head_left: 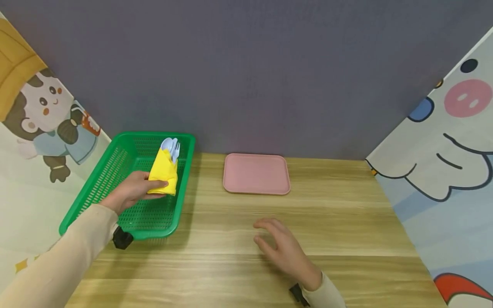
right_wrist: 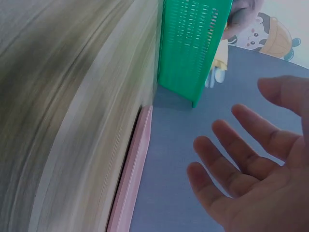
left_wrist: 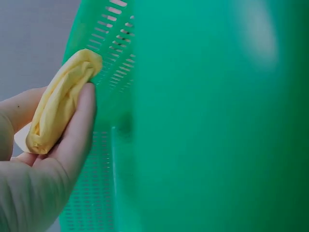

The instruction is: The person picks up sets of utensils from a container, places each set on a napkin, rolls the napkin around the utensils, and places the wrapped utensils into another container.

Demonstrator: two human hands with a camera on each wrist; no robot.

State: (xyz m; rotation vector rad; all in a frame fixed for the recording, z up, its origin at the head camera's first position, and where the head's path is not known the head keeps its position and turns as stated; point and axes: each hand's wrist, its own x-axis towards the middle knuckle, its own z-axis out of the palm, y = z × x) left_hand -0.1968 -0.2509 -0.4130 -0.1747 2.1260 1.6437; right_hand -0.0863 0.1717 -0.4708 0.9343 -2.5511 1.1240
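Note:
My left hand (head_left: 136, 188) grips a folded yellow napkin (head_left: 163, 173) over the green plastic basket (head_left: 186, 171). A pale blue spoon (head_left: 167, 144) and a fork (head_left: 175, 150) stick out of the napkin's top. In the left wrist view, thumb and fingers close around the yellow napkin (left_wrist: 60, 104), beside the basket's wall (left_wrist: 207, 116). My right hand (head_left: 283, 250) hovers above the wooden table with fingers loosely bent and nothing in them. The right wrist view shows its fingers (right_wrist: 231, 162) spread apart. Nearest to it lies a flat pink tray (head_left: 256, 173).
The wooden table (head_left: 327, 214) reaches back to a grey wall panel (head_left: 262, 77). Cartoon-printed panels stand on the left (head_left: 46, 119) and right (head_left: 443, 171). The basket sits at the back left, against the left panel; the pink tray lies at the back centre.

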